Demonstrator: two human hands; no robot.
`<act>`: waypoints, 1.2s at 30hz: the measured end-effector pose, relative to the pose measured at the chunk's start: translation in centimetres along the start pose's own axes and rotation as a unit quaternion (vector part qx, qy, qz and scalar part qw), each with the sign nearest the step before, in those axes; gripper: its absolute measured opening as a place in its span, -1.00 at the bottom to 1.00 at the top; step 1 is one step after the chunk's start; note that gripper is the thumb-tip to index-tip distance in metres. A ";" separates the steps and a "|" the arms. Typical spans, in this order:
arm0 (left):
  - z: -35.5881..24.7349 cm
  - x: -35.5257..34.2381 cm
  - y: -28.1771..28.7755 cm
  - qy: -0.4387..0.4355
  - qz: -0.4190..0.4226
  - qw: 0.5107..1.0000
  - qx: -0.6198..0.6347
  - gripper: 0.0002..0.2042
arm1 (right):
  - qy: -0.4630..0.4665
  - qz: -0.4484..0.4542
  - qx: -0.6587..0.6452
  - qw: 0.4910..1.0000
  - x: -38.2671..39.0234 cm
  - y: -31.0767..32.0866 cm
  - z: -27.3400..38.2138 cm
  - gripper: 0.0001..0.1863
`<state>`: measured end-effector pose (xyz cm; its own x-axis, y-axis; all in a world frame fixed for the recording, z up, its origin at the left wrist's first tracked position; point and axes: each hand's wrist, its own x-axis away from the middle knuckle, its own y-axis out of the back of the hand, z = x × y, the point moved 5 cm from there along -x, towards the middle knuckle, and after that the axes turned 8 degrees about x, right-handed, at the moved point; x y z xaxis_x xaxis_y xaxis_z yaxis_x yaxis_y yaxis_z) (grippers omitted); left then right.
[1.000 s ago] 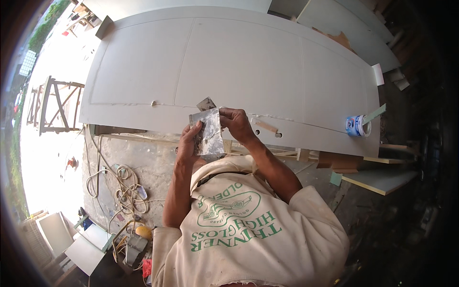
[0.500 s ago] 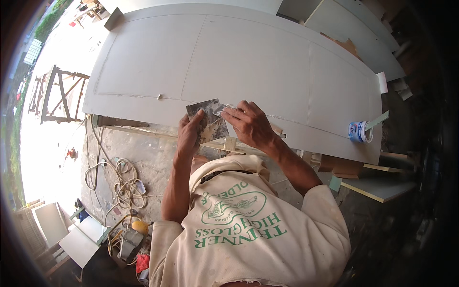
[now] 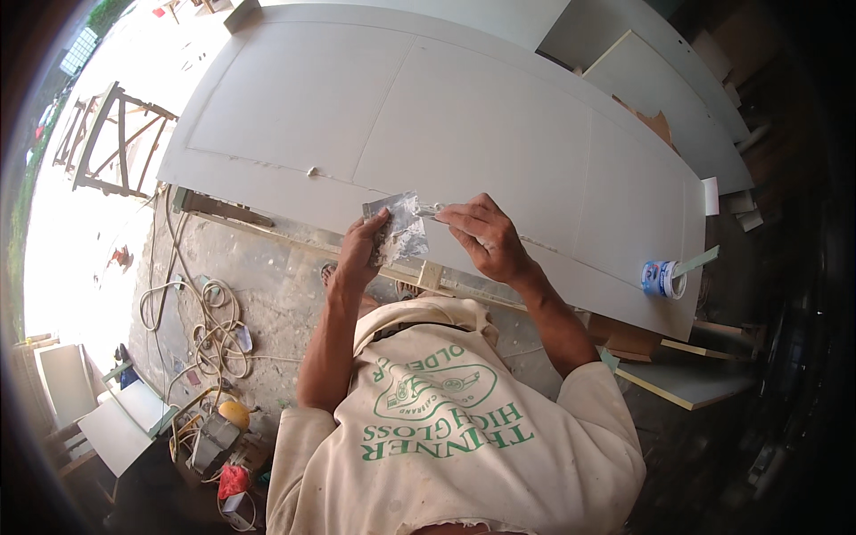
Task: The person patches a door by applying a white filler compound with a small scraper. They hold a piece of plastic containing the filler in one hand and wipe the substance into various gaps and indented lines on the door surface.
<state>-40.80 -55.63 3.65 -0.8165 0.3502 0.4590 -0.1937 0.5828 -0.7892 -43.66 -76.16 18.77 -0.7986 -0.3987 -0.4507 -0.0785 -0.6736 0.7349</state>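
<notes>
Left hand [image 3: 358, 254], elbow bent, has its grip closed on a putty-smeared scraper plate [image 3: 397, 227] above the white door panel [image 3: 464, 134]; right hand [image 3: 486, 236] pinches what looks like a thin putty knife [image 3: 428, 211] against the plate

scraper plate [image 3: 395, 227]: flat, squarish, grey, smeared with whitish filler | pose: tilted, held up over the near edge of the white panel [image 3: 464, 125] | putty knife [image 3: 430, 211]: thin blade, tip touching the plate's upper right edge
</notes>
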 end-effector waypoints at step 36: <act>0.1 2.7 7.5 -0.053 -0.073 0.995 0.030 -0.76 | -0.621 -0.023 -0.058 0.781 25.9 7.0 -22.7 -0.65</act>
<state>-44.48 -50.45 -1.07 -0.8293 0.1844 0.5276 -0.3438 0.5759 -0.7417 -51.31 -105.30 0.73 -0.7646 0.4911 0.4174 -0.1266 -0.7494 0.6499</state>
